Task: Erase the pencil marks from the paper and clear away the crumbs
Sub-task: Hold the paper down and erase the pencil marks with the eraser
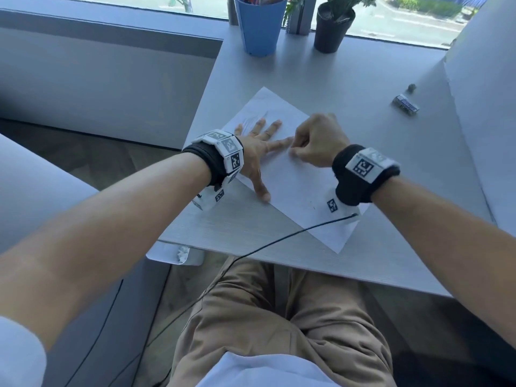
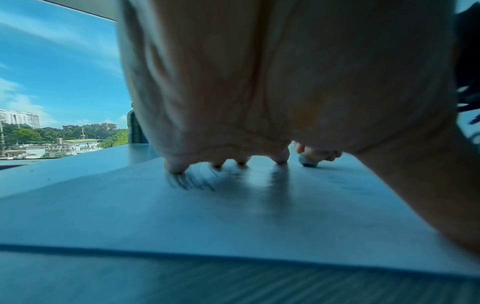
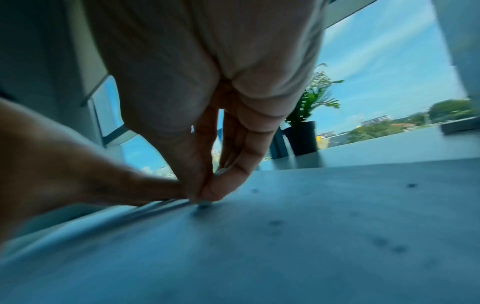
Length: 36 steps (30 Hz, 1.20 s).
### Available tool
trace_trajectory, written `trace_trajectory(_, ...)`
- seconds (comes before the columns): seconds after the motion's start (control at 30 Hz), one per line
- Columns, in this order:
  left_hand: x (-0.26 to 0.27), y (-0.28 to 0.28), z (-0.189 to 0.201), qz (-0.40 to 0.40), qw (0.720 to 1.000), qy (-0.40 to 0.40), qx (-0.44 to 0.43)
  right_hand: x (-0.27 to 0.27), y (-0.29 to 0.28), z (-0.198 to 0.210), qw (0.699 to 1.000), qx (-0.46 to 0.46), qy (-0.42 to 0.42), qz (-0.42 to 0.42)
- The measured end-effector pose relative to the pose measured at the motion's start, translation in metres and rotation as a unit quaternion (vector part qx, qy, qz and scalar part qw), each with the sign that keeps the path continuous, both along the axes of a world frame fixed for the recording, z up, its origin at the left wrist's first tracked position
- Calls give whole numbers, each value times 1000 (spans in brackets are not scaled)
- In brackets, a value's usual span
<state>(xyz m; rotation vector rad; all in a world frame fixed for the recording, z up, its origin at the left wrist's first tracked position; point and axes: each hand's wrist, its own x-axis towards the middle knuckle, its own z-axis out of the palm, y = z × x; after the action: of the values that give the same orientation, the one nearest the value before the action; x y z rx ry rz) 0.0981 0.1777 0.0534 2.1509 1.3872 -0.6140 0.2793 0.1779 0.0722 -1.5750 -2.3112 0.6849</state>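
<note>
A white sheet of paper lies askew on the grey table. My left hand lies flat on its upper left part with the fingers spread, pressing it down. Dark pencil marks show by the left fingertips. My right hand is curled just right of the left index finger and pinches a small eraser whose tip touches the paper. The eraser tip barely shows under the pinched fingers. Dark crumbs lie scattered on the sheet.
A blue cup and a black potted plant stand at the table's far edge by the window. A small wrapped block and a dark lump lie at the right. A white panel rises on the right. A black cable crosses the near edge.
</note>
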Motion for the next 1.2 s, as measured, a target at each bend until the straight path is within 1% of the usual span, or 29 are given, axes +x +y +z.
trace_trajectory(0.03,1,1,0,-1,1000,2,1,-10,-12,-2,1000,-7,0,21)
trace_trajectory(0.1,2,2,-3,-5,1000,1,2,-31,-47,-8,993,-31,3,110)
trace_trajectory(0.13,1,1,-4,-7,1000,0,3,-34,-52,-8,991,-39,6,129)
trace_trajectory(0.17,1,0,-4,-7,1000,0,1,-31,-45,-6,993,-41,2,113)
trace_trajectory(0.2,1,0,-3,-6,1000,1,-1,-24,-28,-7,997,-31,5,68)
trace_trajectory(0.27,0,0,-1,-3,1000,1,-1,-13,-5,-3,1000,5,9,13)
trace_trajectory(0.3,0,0,-2,-3,1000,0,1,-14,-6,-3,1000,8,14,12)
trace_trajectory(0.33,0,1,-4,-4,1000,2,3,-21,-17,-4,999,1,9,36)
trace_trajectory(0.4,0,2,-6,-8,1000,7,6,-33,-43,-8,993,-31,12,116)
trace_trajectory(0.43,0,2,-7,-9,1000,7,7,-32,-41,-10,992,-41,18,114)
trace_trajectory(0.5,0,1,-5,-7,1000,2,2,-20,-16,-9,999,-35,24,33)
trace_trajectory(0.53,0,1,-4,-5,1000,0,-1,-16,-9,-7,999,-24,26,7)
trace_trajectory(0.57,-1,1,-4,-4,1000,0,-1,-17,-9,-8,999,-19,36,0)
trace_trajectory(0.6,-1,2,-6,-5,1000,4,1,-22,-17,-8,999,-24,34,21)
trace_trajectory(0.67,0,2,-8,-10,1000,12,3,-33,-38,-9,994,-42,23,95)
trace_trajectory(0.7,1,2,-8,-11,1000,13,4,-32,-36,-10,994,-42,23,95)
trace_trajectory(0.77,1,1,-5,-8,1000,6,1,-21,-14,-9,999,-24,29,21)
trace_trajectory(0.8,0,0,-3,-4,1000,2,1,-17,-8,-9,999,-11,32,-2)
trace_trajectory(0.83,0,0,-3,-4,1000,4,3,-19,-9,-10,999,-6,36,-7)
trace_trajectory(0.87,1,0,-4,-7,1000,9,6,-25,-19,-10,999,-13,33,11)
trace_trajectory(0.93,2,2,-6,-13,1000,15,9,-34,-41,-11,996,-34,32,77)
trace_trajectory(0.97,2,2,-6,-13,1000,14,8,-32,-42,-13,996,-38,37,75)
trace_trajectory(1.03,0,1,-6,-11,1000,7,6,-20,-25,-14,998,-38,55,6)
trace_trajectory(1.07,-2,1,-5,-9,1000,4,3,-15,-20,-12,997,-33,60,-15)
trace_trajectory(1.1,-2,0,-3,-8,1000,2,2,-14,-19,-11,998,-32,58,-11)
trace_trajectory(1.17,0,0,-3,-11,1000,3,7,-16,-29,-7,998,-48,32,39)
trace_trajectory(1.2,0,-1,-3,-12,1000,-2,6,-13,-33,-6,997,-60,33,48)
